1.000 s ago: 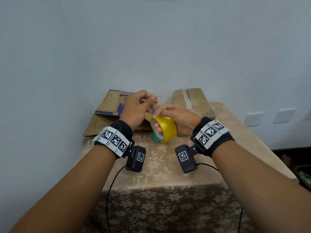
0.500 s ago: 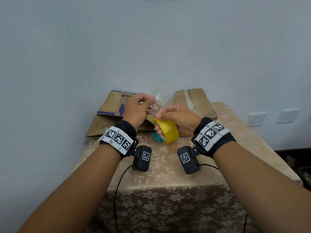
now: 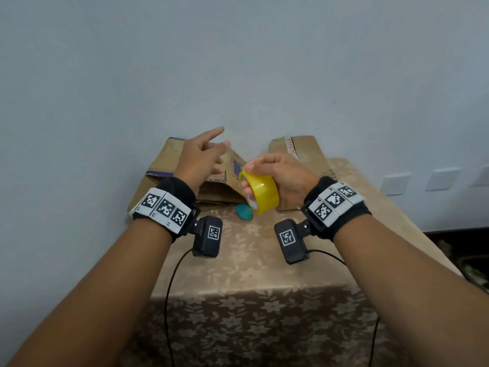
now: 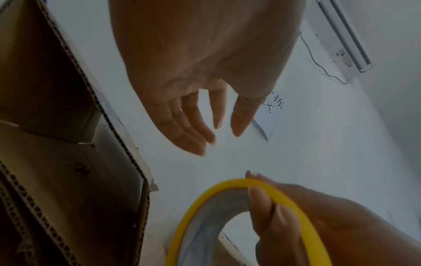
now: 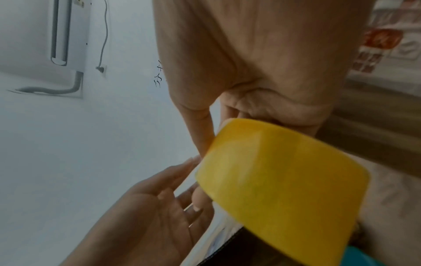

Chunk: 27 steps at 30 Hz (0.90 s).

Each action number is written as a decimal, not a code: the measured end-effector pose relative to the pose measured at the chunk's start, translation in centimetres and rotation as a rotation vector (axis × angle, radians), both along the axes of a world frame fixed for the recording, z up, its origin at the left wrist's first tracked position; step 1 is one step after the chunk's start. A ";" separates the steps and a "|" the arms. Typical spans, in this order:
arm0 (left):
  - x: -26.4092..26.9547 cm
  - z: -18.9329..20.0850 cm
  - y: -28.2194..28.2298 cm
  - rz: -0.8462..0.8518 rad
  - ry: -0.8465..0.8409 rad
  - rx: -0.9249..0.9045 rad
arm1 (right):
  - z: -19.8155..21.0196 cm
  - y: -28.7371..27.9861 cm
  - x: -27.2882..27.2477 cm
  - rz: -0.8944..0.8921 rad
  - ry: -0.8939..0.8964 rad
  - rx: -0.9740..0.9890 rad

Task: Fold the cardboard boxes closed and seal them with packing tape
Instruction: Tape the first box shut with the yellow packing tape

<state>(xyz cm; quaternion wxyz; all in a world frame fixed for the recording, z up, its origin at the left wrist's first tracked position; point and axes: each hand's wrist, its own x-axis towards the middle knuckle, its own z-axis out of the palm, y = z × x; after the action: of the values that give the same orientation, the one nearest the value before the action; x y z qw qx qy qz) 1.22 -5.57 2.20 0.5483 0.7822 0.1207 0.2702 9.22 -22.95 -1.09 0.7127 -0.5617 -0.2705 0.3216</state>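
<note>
Table [image 3: 370, 207] pushed against wall, front half free. Two flattened cardboard boxes [image 3: 211, 186] leaning at back edge. Right hand [image 3: 285, 176] wrapped round yellow tape roll [image 3: 262, 192], lifted above small teal thing [image 3: 244, 211]. Left hand [image 3: 201, 154] spread loose, holding nothing, over left box.

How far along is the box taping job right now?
Nothing looks done: both cardboard boxes lie unfolded by the wall, with no fresh tape visible. In hand: the right hand grips the yellow tape roll; the left hand is open, holding nothing. Folding and sealing both remain.
</note>
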 end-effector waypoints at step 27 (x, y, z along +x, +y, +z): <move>0.3 -1.3 -2.0 0.110 -0.058 0.448 | -0.2 1.0 -1.0 0.009 -0.137 -0.112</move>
<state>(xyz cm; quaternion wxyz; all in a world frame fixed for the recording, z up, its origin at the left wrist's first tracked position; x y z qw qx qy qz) 1.51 -7.53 0.94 0.3485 0.8685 0.0844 0.3422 8.23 -21.91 -1.32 0.6584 -0.6203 -0.3028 0.3001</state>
